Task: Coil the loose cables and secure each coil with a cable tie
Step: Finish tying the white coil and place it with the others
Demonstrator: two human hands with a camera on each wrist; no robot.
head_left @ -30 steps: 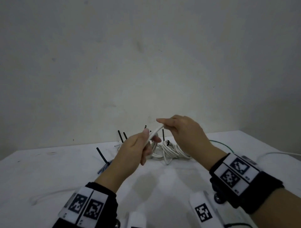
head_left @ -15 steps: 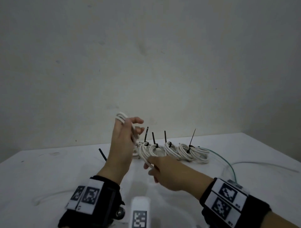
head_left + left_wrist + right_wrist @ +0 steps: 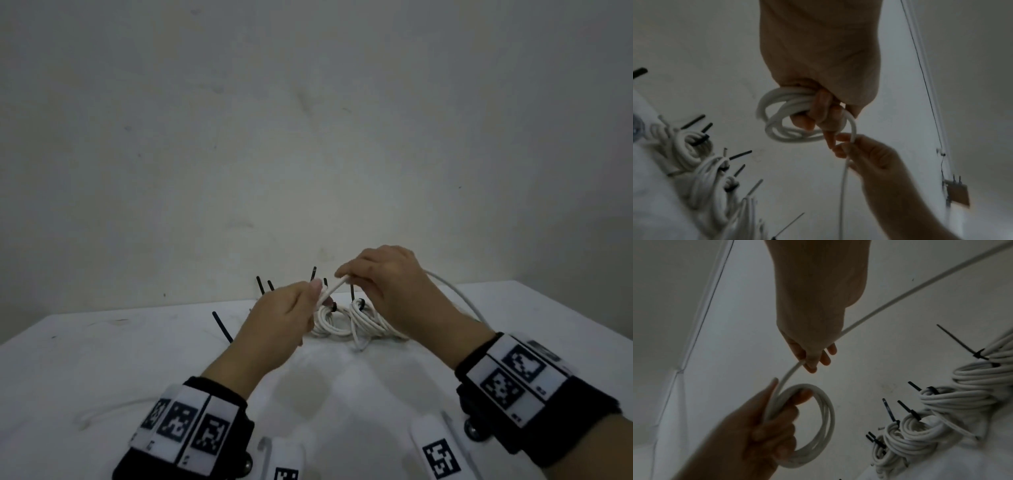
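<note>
Head view, centre frame: the left hand [image 3: 274, 325] grips a half-wound white cable coil [image 3: 809, 425] while the right hand [image 3: 387, 287] pinches its trailing cable [image 3: 455, 294]. Coiling is underway; next likely another wrap, then a tie.

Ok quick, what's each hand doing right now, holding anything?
Left hand: fingers curled round the white cable coil, gripping it.
Right hand: pinching the loose cable strand that feeds the coil.
</note>
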